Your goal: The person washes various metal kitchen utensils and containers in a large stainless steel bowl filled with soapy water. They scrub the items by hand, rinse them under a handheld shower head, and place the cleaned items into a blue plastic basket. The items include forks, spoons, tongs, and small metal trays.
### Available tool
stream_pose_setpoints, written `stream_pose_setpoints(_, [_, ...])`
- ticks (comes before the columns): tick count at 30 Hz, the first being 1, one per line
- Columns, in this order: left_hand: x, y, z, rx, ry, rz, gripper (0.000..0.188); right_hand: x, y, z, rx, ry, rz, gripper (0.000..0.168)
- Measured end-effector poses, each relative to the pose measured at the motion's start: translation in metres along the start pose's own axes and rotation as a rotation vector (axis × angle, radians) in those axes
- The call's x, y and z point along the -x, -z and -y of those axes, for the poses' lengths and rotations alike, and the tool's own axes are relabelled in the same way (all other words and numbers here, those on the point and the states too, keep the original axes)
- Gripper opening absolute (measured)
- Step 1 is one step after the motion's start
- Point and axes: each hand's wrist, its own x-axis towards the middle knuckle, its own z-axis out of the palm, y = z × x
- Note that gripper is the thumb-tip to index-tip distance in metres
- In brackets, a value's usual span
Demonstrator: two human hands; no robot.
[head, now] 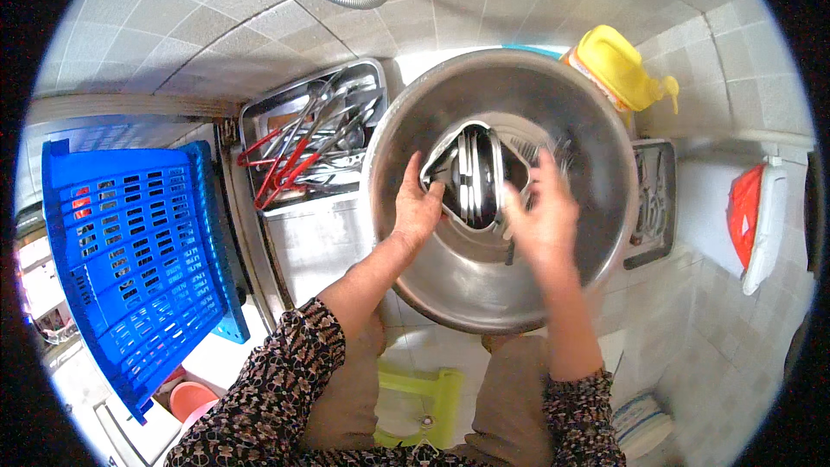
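Note:
In front of me stands a large round stainless steel basin (480,295). Inside it is a squarish, shiny metal container (447,149) with a pale rim. Several polished metal pieces (472,175) stand on edge within that container; their exact kind is unclear. My left hand (418,204) grips the container's left side, thumb at the rim. Motion blurs my right hand (548,217) at the container's right side, and whether it holds anything is unclear. Several forks (563,154) show just beyond its fingers. A dark, narrow handle (509,251) pokes out below the container.
Left of the basin, a metal tray (314,204) holds red-handled tongs (285,165) and other utensils. A blue plastic crate (142,253) stands farther left. A yellow pump bottle (613,68) is behind the basin. Cutlery lies in another tray (668,207). A green stool (447,395) is below.

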Motion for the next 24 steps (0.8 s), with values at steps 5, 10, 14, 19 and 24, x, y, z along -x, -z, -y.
stream_pose_setpoints(5, [0.006, -0.009, 0.005, 0.011, 0.023, 0.059, 0.065, -0.009, -0.042, 0.032, 0.330, -0.063, 0.179, 0.110])
stream_pose_setpoints(10, [0.009, -0.007, 0.006, 0.135, -0.004, 0.094, 0.066, -0.024, -0.037, 0.020, 0.225, 0.029, 0.161, 0.043])
stream_pose_setpoints(14, [0.012, -0.007, 0.003, 0.107, -0.016, 0.103, 0.070, -0.020, -0.032, -0.009, 0.069, 0.008, 0.244, 0.029])
stream_pose_setpoints(19, [0.013, -0.007, -0.001, 0.055, 0.035, 0.129, 0.073, -0.023, -0.032, 0.010, 0.232, -0.048, 0.207, 0.027])
stream_pose_setpoints(24, [0.013, -0.004, -0.002, 0.050, 0.040, 0.141, 0.075, -0.018, -0.001, 0.024, 0.124, 0.022, 0.154, 0.024])
